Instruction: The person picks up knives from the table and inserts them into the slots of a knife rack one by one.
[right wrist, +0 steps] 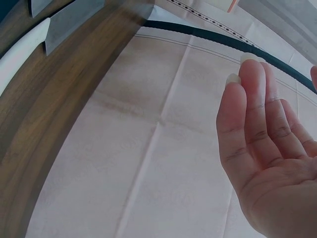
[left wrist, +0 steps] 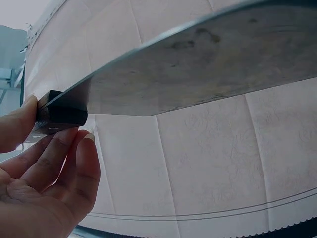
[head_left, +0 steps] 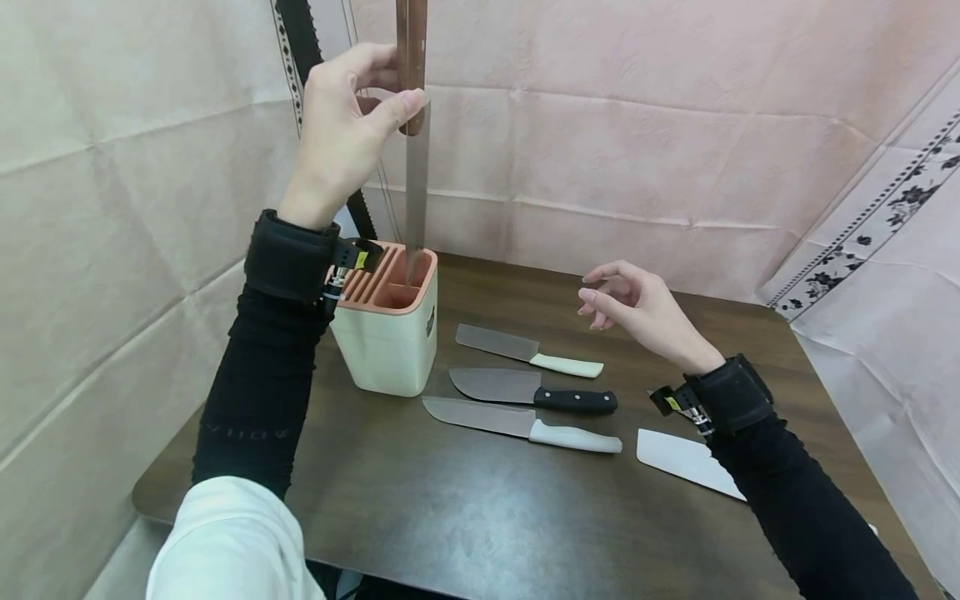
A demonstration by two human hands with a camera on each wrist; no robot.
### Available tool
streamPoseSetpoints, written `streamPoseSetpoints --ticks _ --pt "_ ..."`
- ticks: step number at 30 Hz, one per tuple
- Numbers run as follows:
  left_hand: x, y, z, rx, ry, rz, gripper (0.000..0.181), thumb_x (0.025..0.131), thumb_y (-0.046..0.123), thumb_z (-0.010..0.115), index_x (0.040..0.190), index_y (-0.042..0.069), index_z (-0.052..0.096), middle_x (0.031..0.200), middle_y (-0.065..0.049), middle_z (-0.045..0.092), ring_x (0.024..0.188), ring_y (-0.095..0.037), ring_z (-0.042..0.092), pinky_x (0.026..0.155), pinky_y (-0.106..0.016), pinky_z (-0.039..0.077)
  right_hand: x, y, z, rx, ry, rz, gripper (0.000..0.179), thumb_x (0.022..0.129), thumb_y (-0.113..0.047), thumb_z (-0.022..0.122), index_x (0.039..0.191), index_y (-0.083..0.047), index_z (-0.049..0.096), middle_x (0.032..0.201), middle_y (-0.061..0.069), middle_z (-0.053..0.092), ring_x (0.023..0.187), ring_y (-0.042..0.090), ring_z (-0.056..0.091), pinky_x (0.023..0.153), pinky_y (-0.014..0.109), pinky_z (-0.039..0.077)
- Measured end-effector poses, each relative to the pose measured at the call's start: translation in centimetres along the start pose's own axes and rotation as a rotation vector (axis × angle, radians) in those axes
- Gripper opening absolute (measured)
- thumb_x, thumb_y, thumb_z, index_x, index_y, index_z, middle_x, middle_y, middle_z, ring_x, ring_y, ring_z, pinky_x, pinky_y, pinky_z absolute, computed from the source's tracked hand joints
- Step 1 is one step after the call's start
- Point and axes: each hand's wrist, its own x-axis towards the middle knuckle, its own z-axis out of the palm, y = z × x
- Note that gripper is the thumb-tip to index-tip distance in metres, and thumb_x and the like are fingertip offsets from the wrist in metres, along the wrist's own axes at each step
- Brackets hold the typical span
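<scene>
My left hand (head_left: 341, 117) pinches a knife by its brown wooden handle (head_left: 412, 50), thumb on one side and fingers on the other. Its wide steel blade (left wrist: 198, 64) points straight down. The lower end reaches the large compartment of a pale knife block (head_left: 386, 354) with an orange slotted top; how deep it sits I cannot tell. Raised over the table's right half, my right hand (head_left: 637, 312) holds nothing, its fingers loosely bent. Left of it lie a pale-green-handled knife (head_left: 566, 364), a black-handled knife (head_left: 575, 401) and a white-handled knife (head_left: 575, 437).
A white blade (head_left: 686, 458) lies partly under my right forearm in the head view, its other end hidden. The dark wooden table (head_left: 420, 517) is backed by pale cloth walls (head_left: 600, 150). A dark strip (head_left: 300, 33) runs down behind the block.
</scene>
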Motion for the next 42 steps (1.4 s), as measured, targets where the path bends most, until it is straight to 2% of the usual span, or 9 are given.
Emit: streamPoseSetpoints --ticks 10,17,22,29,35,42 --pt "0.3 -0.6 -0.3 -0.063 0.006 -0.054 0.036 0.092 0.012 0.064 0.127 0.006 0.06 0.116 -0.01 0.064 0.103 -0.011 0.059 0.091 -0.024 0.048 -0.4 -0.1 -0.5 -0.018 0.01 -0.004 0.032 0.095 -0.029 0.06 0.122 -0.013 0.056 0.091 -0.002 0.073 0.072 0.018 0.068 0.075 0.031 0.057" --pt "0.2 -0.8 -1.1 -0.027 0.019 -0.046 0.037 0.093 0.012 0.063 0.129 0.007 0.058 0.121 -0.011 0.063 0.107 -0.012 0.06 0.092 -0.023 0.048 -0.4 -0.1 -0.4 -0.016 0.004 -0.007 0.031 0.095 -0.027 0.06 0.122 -0.012 0.055 0.089 -0.003 0.073 0.072 0.018 0.068 0.075 0.033 0.058" --pt "0.0 -1.0 -1.5 -0.025 0.03 -0.044 0.036 0.093 0.011 0.062 0.129 0.008 0.059 0.12 -0.008 0.063 0.104 -0.01 0.059 0.091 -0.023 0.049 -0.4 -0.1 -0.5 -0.026 0.007 -0.01 0.031 0.096 -0.027 0.06 0.122 -0.01 0.055 0.089 -0.003 0.072 0.072 0.017 0.068 0.074 0.031 0.058" --pt "-0.3 -1.5 -1.8 -0.004 0.023 -0.067 0.037 0.093 0.012 0.063 0.129 0.008 0.059 0.121 -0.012 0.063 0.099 -0.009 0.059 0.091 -0.023 0.05 -0.5 -0.1 -0.4 -0.028 0.008 -0.014 0.03 0.095 -0.026 0.061 0.121 -0.011 0.056 0.088 -0.003 0.072 0.071 0.017 0.067 0.072 0.03 0.058" --pt "-0.8 -2.0 -2.1 0.024 0.019 -0.092 0.038 0.094 0.015 0.062 0.131 0.01 0.057 0.124 -0.012 0.062 0.1 -0.009 0.057 0.093 -0.022 0.049 -0.6 -0.1 -0.2 -0.023 0.011 -0.01 0.03 0.095 -0.027 0.061 0.12 -0.011 0.056 0.088 -0.003 0.072 0.071 0.017 0.067 0.072 0.029 0.058" --pt "-0.8 -2.1 -2.4 0.051 0.011 -0.09 0.039 0.094 0.014 0.061 0.133 0.009 0.056 0.124 -0.014 0.062 0.102 -0.008 0.054 0.09 -0.021 0.047 -0.5 -0.2 -0.2 -0.02 0.014 -0.018 0.029 0.095 -0.026 0.061 0.12 -0.011 0.057 0.088 -0.003 0.072 0.071 0.017 0.067 0.071 0.027 0.057"
